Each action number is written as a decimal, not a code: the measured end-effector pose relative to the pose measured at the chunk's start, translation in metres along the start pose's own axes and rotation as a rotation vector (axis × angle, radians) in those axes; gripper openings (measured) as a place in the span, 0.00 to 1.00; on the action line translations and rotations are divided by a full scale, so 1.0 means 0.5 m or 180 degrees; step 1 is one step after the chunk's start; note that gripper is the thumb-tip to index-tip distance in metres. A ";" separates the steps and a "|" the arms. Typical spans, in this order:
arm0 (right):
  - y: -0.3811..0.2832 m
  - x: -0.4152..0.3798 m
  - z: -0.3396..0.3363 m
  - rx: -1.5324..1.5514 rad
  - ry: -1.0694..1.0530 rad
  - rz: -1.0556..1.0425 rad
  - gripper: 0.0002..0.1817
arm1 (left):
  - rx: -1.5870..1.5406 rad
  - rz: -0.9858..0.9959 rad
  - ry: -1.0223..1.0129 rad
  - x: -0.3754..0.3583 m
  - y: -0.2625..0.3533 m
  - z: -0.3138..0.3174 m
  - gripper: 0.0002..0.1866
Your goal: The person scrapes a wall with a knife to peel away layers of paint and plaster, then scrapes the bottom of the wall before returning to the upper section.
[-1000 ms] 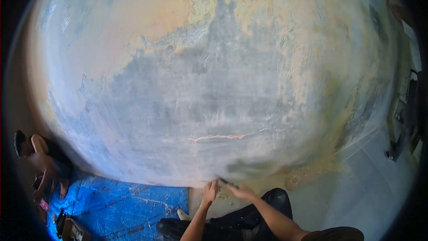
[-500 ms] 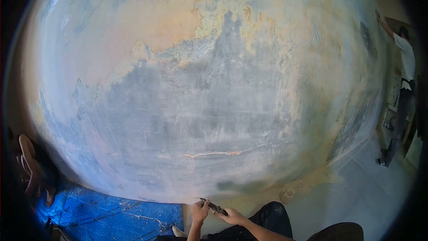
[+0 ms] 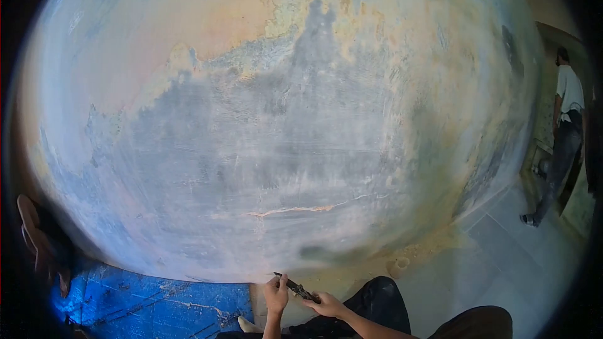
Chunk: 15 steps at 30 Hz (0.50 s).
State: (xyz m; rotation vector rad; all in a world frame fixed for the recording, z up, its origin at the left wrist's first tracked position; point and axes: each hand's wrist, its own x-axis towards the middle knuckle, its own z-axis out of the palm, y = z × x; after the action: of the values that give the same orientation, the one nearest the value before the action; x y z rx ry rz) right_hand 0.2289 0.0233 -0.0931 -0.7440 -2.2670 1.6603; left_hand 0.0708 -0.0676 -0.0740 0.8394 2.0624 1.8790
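Observation:
My left hand (image 3: 276, 295) is closed around the front part of a dark, slim hand tool (image 3: 296, 288) with a narrow pointed tip. My right hand (image 3: 326, 306) grips the tool's rear end, lower and to the right. The tool slants down from upper left to lower right, in front of the bottom of a large painted wall (image 3: 264, 132). Its exact kind is too small to make out. Grey, blue and yellowish patches cover the wall, and a pale crack (image 3: 292, 209) runs across its lower part above my hands.
A blue tarp (image 3: 157, 304) lies on the floor at left, where a person (image 3: 44, 238) sits. At right, another person (image 3: 568, 113) in a white shirt stands on the tiles (image 3: 496, 238). Sandy debris (image 3: 433, 248) lines the wall's foot. My bent knee (image 3: 383, 301) is beside my right hand.
The person at right has lowered the raised arm from the wall and now stands with it down. My view has shifted slightly; both my hands keep their hold on the tool.

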 end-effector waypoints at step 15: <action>0.015 -0.030 -0.021 -0.0634 0.0376 -0.0188 0.28 | 0.0111 0.0699 -0.0456 -0.013 -0.013 0.026 0.20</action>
State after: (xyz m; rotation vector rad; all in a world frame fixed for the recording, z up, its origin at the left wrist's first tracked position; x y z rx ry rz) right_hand 0.2482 0.0257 -0.0949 -0.7875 -2.3683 1.3414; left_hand 0.0813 -0.0605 -0.0834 1.2160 1.9912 1.8308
